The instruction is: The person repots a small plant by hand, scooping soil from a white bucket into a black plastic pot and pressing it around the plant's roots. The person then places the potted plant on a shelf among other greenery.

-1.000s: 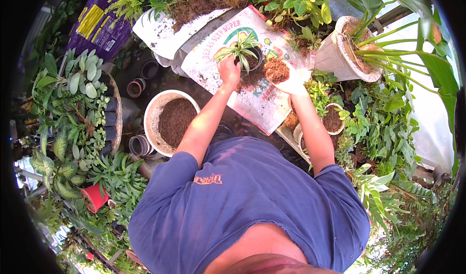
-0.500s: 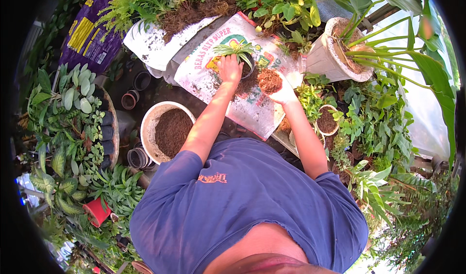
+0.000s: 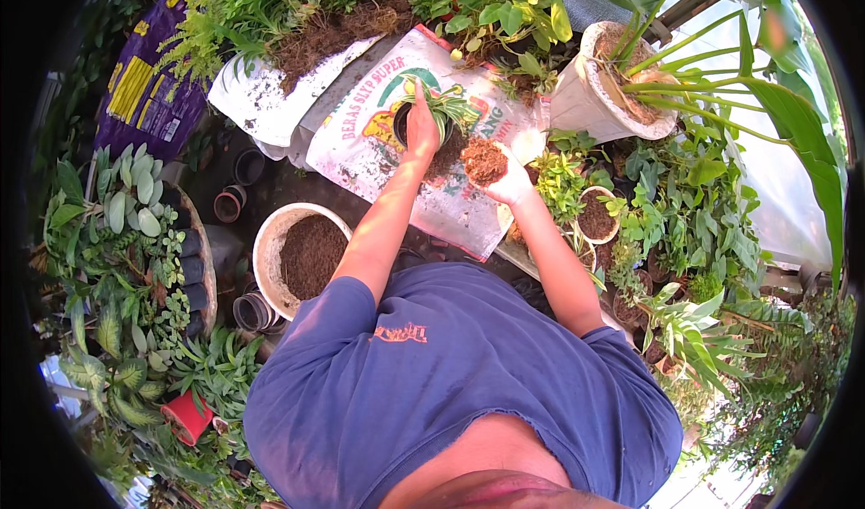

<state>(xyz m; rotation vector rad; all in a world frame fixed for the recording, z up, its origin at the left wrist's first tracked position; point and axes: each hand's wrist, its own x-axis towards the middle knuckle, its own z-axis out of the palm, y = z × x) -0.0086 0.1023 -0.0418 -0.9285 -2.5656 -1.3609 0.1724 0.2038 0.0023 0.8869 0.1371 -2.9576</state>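
A small striped, narrow-leaved plant [image 3: 453,106] stands in a dark round pot [image 3: 400,123] on a printed white sack [image 3: 360,153]. My left hand [image 3: 421,131] is upright against the plant with its fingers stretched out, pressing the leaves to the right. The left part of the pot's dark opening shows beside it. Just right of the pot, my cupped right hand [image 3: 514,183] carries a heap of brown potting mix [image 3: 484,162]. More dark mix lies loose on the sack between my hands. The plant's base is hidden behind my left hand.
A big white pot [image 3: 261,252] of dark soil stands left of my left forearm. Empty small pots [image 3: 230,204] lie beyond it. A large white planter [image 3: 577,104] with long-stemmed leaves leans at the upper right. Uprooted ferns [image 3: 297,18] lie at the far left.
My left hand has turned upright and swept the leaves rightward, so the pot's opening now shows. My right hand, still cupping the potting mix, has tilted slightly. The whole view has shifted a little.
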